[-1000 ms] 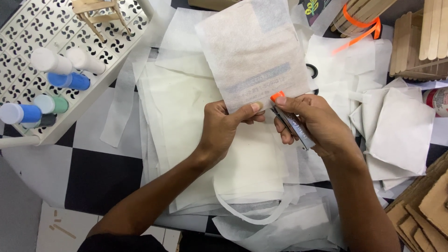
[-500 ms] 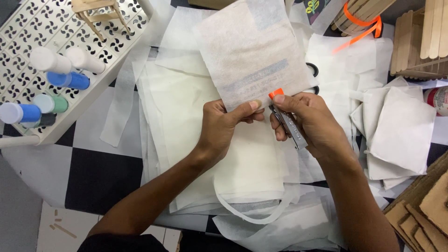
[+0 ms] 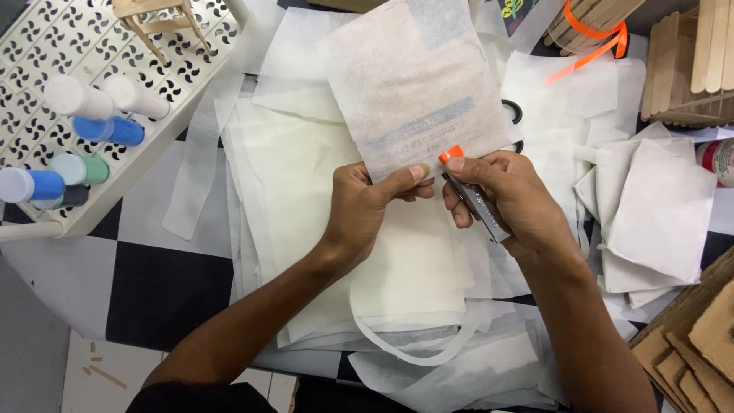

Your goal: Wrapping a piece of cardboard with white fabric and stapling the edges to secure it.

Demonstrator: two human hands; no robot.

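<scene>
Tissue sheet (image 3: 417, 84), thin, limp and tear-prone, was pinched at its lower edge by my left hand (image 3: 367, 206); my right hand (image 3: 508, 199) gripped an orange-tipped cutter (image 3: 470, 191).

checkered table (image 3: 164, 287) — white fabric sheets (image 3: 306, 191), perforated tray (image 3: 191, 84), wooden sticks (image 3: 692, 61) on it.

both forearms bare to the elbows, a dark sleeve (black, short) at the left upper arm.
</scene>
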